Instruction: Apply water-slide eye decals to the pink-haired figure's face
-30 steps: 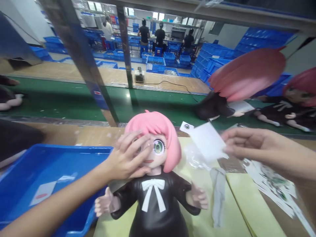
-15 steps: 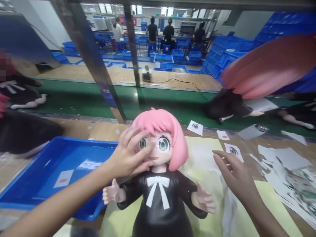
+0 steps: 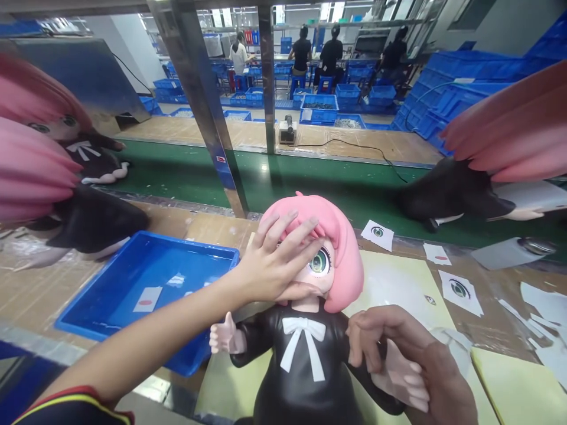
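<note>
Clock directions are taking the middle doll (image 3: 305, 330) as dial centre, 12 pointing away from the person. Green belt (image 3: 319, 177) is stretching across at 12. Yellow sheet (image 3: 411, 301) is lying under the middle doll, its bare part showing towards 2. Other pink-haired dolls are sitting at 10 and at 2, the 2 o'clock doll (image 3: 452, 189) running past the view's edge. Middle doll is resting face towards the camera, wearing a black dress and white bow, both arms reaching outwards. Blue tray (image 3: 75, 324) is standing at 9, holding a card with a red mark.

Left hand (image 3: 277, 268) is lying over the middle doll's hair and face at 11, fingers spreading apart, hiding most of one eye and leaving the other showing. Right hand (image 3: 416, 330) is sitting at 3 to 4 by the doll's outstretched forearm and hand, fingers curling; whether they are gripping, cannot tell.

Bottle (image 3: 498, 254) is lying between 2 and 3. Eye card (image 3: 377, 235) is lying between 1 and 2; second eye card (image 3: 460, 290), near 3. Red-marked card (image 3: 437, 255) is lying at 2, smallest of these.
</note>
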Tool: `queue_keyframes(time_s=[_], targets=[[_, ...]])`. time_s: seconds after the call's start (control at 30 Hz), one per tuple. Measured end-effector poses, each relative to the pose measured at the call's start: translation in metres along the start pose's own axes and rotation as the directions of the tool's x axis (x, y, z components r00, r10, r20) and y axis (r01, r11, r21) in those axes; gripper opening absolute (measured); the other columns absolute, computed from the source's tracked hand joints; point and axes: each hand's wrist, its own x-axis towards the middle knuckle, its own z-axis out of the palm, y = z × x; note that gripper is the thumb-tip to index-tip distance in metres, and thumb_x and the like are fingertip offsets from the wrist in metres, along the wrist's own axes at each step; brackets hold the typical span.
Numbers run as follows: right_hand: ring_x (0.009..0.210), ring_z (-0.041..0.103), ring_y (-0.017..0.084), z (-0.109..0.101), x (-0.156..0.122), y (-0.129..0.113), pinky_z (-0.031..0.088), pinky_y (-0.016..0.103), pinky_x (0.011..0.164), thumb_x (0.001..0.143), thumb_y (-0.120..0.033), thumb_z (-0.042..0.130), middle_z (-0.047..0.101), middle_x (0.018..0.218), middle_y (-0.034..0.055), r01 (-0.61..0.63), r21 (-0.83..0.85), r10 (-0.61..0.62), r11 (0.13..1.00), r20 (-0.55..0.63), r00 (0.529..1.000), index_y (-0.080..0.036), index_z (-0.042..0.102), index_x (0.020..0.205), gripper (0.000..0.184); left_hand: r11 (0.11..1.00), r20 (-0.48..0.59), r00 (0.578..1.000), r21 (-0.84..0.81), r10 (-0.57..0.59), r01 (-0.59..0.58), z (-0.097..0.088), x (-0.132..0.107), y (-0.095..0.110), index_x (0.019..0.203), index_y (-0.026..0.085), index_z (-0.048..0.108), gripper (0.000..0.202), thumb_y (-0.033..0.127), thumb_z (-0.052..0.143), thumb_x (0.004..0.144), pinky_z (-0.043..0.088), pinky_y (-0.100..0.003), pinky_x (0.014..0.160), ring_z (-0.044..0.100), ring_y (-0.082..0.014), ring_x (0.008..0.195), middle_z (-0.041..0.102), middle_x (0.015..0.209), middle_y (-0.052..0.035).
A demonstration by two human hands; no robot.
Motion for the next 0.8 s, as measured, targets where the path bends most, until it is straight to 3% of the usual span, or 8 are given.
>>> queue_keyframes(time_s=[0.13,0.33,0.53,0.67,0.8], targets=[[0.069,0.050,0.020,0.002,0.000,-0.004,0.036,0.028,0.054,0.065,-0.097,0.054,0.044,0.061,0.0022,-0.095,0.037,0.095,0.995,0.014,0.995,-0.023,0.069,0.083,0.077,1.000,-0.011,1.000,0.011,0.009,-0.009,0.000,-0.002,0.001,0.141,0.011,0.061,0.074,0.067,0.030,0.101,0.028,-0.056,0.120,0.036,-0.0389,0.141,0.060,0.142,-0.0205],[0.069,0.049,0.020,-0.001,0.001,-0.003,0.031,0.025,0.050,0.067,-0.097,0.051,0.046,0.061,0.0038,-0.109,0.016,0.108,0.994,0.054,0.993,-0.022,0.069,0.083,0.079,1.000,0.008,1.000,0.009,0.011,-0.011,0.000,0.003,0.001,0.142,0.016,0.061,0.079,0.075,0.039,0.094,0.024,-0.053,0.122,0.039,-0.0379,0.141,0.062,0.143,-0.0164],[0.069,0.049,0.019,-0.003,0.000,-0.001,0.027,0.023,0.047,0.070,-0.096,0.050,0.048,0.063,0.0054,-0.113,0.029,0.111,0.993,0.063,0.992,-0.022,0.068,0.083,0.077,1.000,-0.007,1.000,0.011,0.000,0.000,0.002,0.006,0.002,0.141,0.014,0.062,0.078,0.071,0.030,0.099,0.024,-0.052,0.123,0.040,-0.0357,0.139,0.063,0.141,-0.0158],[0.055,0.032,0.011,-0.006,0.000,0.003,0.010,0.022,0.045,0.075,-0.092,0.048,0.044,0.064,0.0021,-0.117,0.044,0.111,0.992,0.122,0.986,-0.021,0.066,0.088,0.074,1.000,0.000,1.000,0.025,0.009,-0.009,0.002,0.005,0.003,0.140,0.012,0.062,0.079,0.071,0.031,0.099,0.022,-0.051,0.125,0.043,-0.0344,0.137,0.064,0.140,-0.0157],[0.052,0.019,0.008,-0.010,0.002,0.007,0.006,0.023,0.044,0.077,-0.093,0.042,0.045,0.066,0.0014,-0.087,0.046,0.079,0.995,0.169,0.982,-0.021,0.064,0.090,0.077,0.999,-0.012,1.000,0.035,0.023,-0.023,0.001,0.004,0.003,0.138,0.011,0.063,0.077,0.069,0.032,0.100,0.022,-0.048,0.125,0.044,-0.0332,0.136,0.066,0.137,-0.0165]])
